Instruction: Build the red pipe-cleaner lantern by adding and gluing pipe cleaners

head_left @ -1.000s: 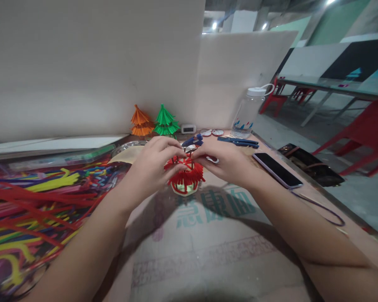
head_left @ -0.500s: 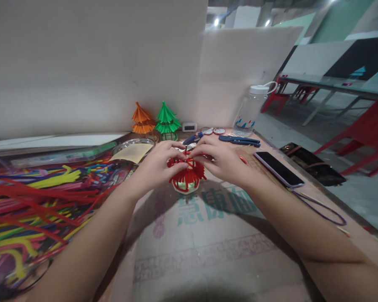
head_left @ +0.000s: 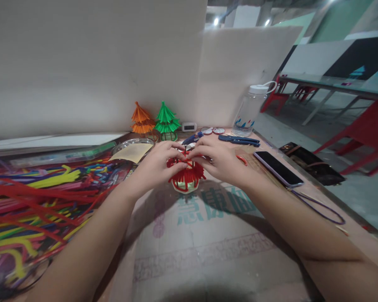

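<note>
A small red pavilion model of fuzzy pipe cleaners (head_left: pixel 191 175) stands on a pale base on the table. It has a fringed red roof tier and dark upright posts. My left hand (head_left: pixel 159 165) grips its upper left side, thumb across the front. From the right, my right hand (head_left: pixel 220 161) pinches the upper part with curled fingers. Both sets of fingertips nearly meet at the top and partly hide it. Behind them stand an orange pavilion model (head_left: pixel 142 119) and a green one (head_left: pixel 166 121), each with a pointed, tiered roof.
Loose coloured pipe cleaners (head_left: pixel 34 205) cover the left side. A clear dish (head_left: pixel 119 146) carries a yellowish sheet (head_left: pixel 132 152). A blue glue gun (head_left: pixel 193 138), blue stapler-like tool (head_left: pixel 239 140), water bottle (head_left: pixel 248 111) and phone (head_left: pixel 279 168) lie or stand behind and right.
Almost nothing differs. My right hand has shifted very slightly, showing more of a red-handled item beside it; both hands stay at the red pavilion's top.
</note>
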Tool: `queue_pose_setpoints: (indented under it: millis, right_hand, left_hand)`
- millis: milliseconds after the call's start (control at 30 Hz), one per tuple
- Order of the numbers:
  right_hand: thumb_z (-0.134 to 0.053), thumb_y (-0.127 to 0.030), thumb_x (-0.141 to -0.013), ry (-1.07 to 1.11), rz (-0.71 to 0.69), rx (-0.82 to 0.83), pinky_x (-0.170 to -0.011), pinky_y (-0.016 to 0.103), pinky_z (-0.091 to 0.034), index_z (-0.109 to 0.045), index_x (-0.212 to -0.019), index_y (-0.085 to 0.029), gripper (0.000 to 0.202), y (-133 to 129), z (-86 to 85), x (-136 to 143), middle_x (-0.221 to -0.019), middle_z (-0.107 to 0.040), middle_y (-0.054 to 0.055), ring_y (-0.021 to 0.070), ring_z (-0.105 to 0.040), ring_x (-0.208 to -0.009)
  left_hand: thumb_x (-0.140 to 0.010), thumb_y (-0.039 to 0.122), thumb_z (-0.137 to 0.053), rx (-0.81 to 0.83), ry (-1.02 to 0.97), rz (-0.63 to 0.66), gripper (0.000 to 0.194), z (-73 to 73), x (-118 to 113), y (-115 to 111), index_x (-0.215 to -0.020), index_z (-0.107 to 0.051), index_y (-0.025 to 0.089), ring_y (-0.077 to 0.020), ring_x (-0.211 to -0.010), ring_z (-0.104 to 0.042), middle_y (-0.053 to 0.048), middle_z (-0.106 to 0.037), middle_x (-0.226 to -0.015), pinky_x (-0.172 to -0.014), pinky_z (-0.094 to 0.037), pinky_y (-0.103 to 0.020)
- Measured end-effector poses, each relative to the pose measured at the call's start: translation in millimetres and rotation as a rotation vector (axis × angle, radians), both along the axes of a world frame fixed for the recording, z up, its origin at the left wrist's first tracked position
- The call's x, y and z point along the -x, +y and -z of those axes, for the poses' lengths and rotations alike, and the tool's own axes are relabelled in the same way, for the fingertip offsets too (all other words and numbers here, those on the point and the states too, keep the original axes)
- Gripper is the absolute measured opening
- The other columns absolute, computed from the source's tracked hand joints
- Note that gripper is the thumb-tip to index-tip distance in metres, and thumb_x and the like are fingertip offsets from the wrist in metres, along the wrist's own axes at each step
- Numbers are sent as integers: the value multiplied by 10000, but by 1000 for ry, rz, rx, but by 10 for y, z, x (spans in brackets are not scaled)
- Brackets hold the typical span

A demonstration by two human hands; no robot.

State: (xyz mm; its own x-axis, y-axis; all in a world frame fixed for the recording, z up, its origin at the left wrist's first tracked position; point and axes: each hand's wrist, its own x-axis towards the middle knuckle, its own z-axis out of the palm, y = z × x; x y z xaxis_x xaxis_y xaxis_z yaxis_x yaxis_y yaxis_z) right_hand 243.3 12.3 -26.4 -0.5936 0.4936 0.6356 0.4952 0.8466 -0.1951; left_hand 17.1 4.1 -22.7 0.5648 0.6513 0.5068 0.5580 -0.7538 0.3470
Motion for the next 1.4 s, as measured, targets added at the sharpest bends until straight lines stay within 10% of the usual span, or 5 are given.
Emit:
queue_pose_setpoints:
  millis: [833,1133,1400]
  right_hand:
    - [-560,-119,-963,89,-19,14,-781,302,-449,-715,-968,-196,173,-19,2,40,-958,-665,47,168,-592,-879]
    - [-609,-86,-930,234,-23,161,-676,241,-451,-716,-965,-183,149,-127,-123,63,-880,-701,6,122,-613,-776]
    - [-531,-173,-997,33,25,-313,-679,289,-427,-722,-992,-210,194,-106,-22,67,-879,-706,48,160,-606,-771]
  left_hand:
    - [-926,316,-690,-33,-27,-6,186,-24,20,-7,-1058,-734,193,-255,-1188,-600,-103,-673,-1208,-1036,-473,-447]
    - [-929,231,-658,-279,-145,-64,96,-135,-55,-148,-927,-729,167,-248,-1106,-614,-109,-662,-1131,-988,-466,-426]
    - [-907,207,-632,-26,-207,-86,98,-141,-124,-224,-820,-656,171,-232,-1065,-624,-79,-656,-1072,-963,-472,-413]
